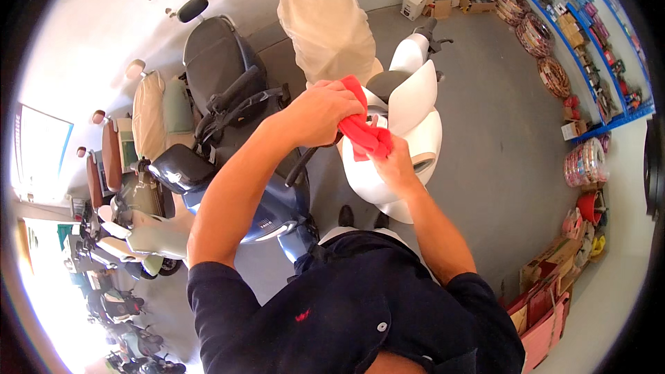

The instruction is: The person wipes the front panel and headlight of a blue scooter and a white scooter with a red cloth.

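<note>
A bunched red cloth point(366, 127) stretches between my two hands, above the front of a white electric scooter point(371, 184). My left hand point(324, 111) grips its upper end from the left side. The lower right end is in my right hand point(395, 163), with the fingers partly hidden by the folds. Under the cloth the scooter's handlebar cover and dash are mostly covered from view. One black handlebar grip point(301, 166) sticks out below my left hand. Behind the bars, the scooter's seat point(327, 26) is wrapped in a tan cover.
Close on the left stands a dark blue scooter point(260, 213) with a black seat point(213, 47), its top box near my left forearm. More scooters line the left wall. Blue shelving point(582, 36) with parts, coiled tyres point(535, 34) and cardboard boxes point(550, 265) run along the right wall.
</note>
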Demonstrator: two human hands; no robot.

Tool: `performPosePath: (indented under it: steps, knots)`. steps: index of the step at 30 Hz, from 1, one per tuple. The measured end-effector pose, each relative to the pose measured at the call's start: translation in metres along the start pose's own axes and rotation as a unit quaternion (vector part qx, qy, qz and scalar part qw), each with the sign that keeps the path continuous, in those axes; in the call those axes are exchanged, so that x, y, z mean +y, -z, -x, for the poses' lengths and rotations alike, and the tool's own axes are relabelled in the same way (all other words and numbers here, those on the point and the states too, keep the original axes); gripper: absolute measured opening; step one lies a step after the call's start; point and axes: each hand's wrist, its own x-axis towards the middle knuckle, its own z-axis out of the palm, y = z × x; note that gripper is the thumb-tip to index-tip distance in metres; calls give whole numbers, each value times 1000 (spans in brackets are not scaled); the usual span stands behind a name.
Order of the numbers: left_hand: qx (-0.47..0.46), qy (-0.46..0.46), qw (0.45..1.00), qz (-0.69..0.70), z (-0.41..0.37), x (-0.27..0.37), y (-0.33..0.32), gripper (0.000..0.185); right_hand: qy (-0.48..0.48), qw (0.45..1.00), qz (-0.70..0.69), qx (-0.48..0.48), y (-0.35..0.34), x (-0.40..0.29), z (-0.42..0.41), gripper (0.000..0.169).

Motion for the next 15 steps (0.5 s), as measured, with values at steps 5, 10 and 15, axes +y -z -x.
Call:
performPosePath:
  steps: [5, 10, 15]
  knots:
    - [47, 85, 995, 34, 17, -48, 7, 43, 143, 975, 165, 34, 2, -40, -51, 31]
    - [151, 48, 984, 84, 53, -47, -14, 39, 272, 915, 298, -7, -18, -55, -65, 41]
    - [219, 39, 974, -45, 97, -16, -43, 30, 372, 819, 435, -43, -43, -60, -15, 33]
